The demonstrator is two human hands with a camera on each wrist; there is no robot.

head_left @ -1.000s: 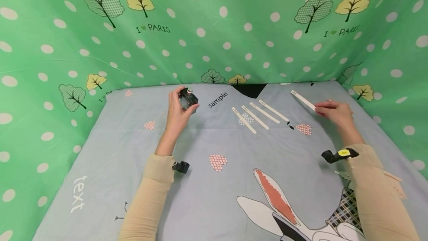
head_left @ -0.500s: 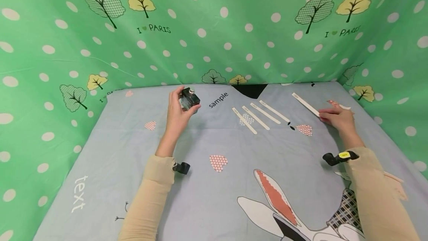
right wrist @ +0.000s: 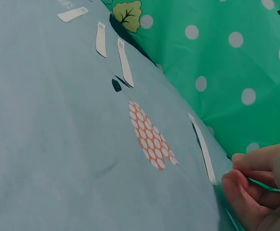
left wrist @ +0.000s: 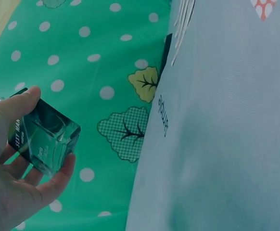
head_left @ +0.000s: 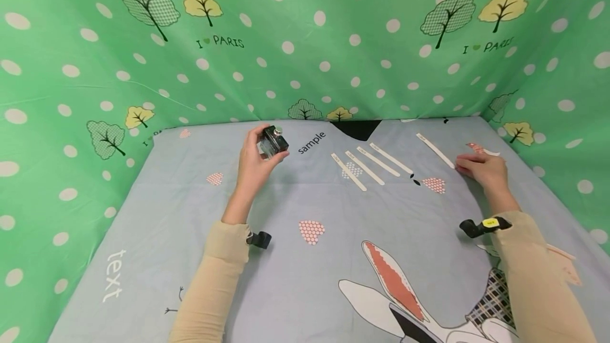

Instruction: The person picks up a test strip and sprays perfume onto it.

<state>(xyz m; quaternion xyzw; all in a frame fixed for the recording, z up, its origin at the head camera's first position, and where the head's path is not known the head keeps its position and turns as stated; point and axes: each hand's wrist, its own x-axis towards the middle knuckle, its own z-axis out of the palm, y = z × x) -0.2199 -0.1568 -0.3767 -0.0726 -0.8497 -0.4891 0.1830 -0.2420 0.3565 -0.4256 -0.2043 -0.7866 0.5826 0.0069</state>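
My left hand (head_left: pixel 254 160) grips a square dark green glass perfume bottle (head_left: pixel 274 141), raised above the cloth. Its cap is off, and a silvery sprayer tops it in the head view. Thumb and fingers close round the bottle (left wrist: pixel 44 134) in the left wrist view, where its side reads "SEXY MAN". At the right, a white paper test strip (head_left: pixel 436 150) lies on the cloth. Beside its near end is my right hand (head_left: pixel 483 171), fingers loosely bent. The right wrist view shows a small gap between those fingertips and the strip (right wrist: pixel 203 149).
Several more white strips (head_left: pixel 371 165) lie slanted side by side right of centre, with small print at their far ends. A blue-grey printed cloth (head_left: pixel 267 290) covers the table. Green dotted fabric (head_left: pixel 305 41) hangs along the back and sides.
My right hand has lowered the strip onto the cloth, let go of it and drawn slightly right and nearer. The left hand has tilted the bottle a little and shifted slightly right.
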